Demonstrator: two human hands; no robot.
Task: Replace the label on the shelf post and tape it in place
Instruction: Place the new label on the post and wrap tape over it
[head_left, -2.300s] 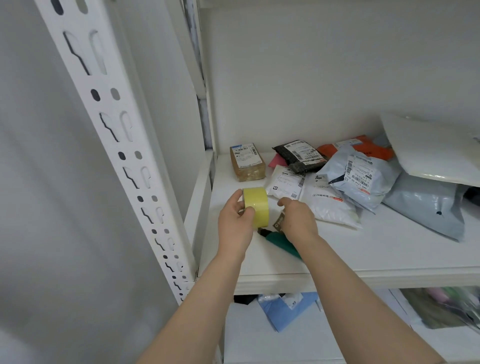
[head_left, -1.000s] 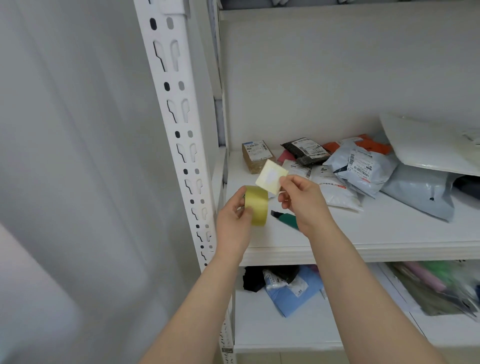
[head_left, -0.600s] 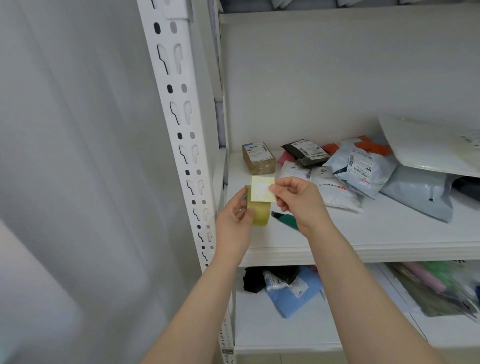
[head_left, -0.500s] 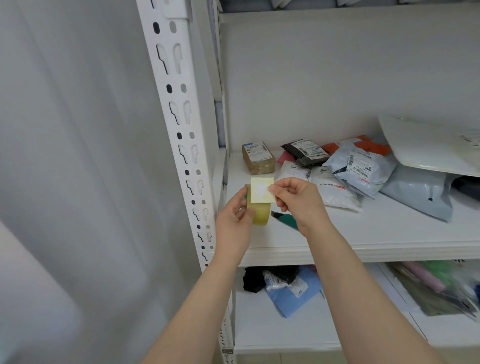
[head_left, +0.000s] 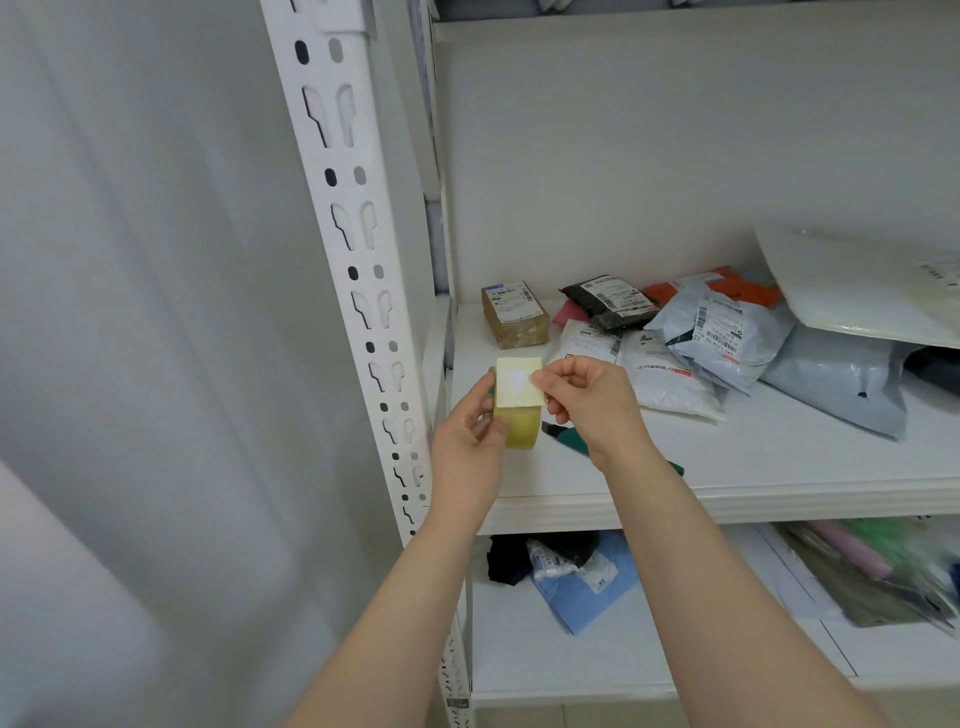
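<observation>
holding now: your right hand (head_left: 587, 402) pinches the label (head_left: 517, 382) by its right edge, centre of frame; your left hand (head_left: 467, 441) is closed around the tape roll (head_left: 522, 428) just behind it.
label: light, floppy paper; keep to the edges.
tape roll: stiff, tacky; grip the rim.
post: shelf post (head_left: 358, 270), left of centre, bare.
nearby: parcels (head_left: 717, 332) on the shelf (head_left: 779, 467) at right, clear of your path.

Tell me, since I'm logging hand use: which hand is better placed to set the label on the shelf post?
Likely the right hand: it pinches the label. The left hand is full with the tape roll, though nearer the shelf post.
</observation>
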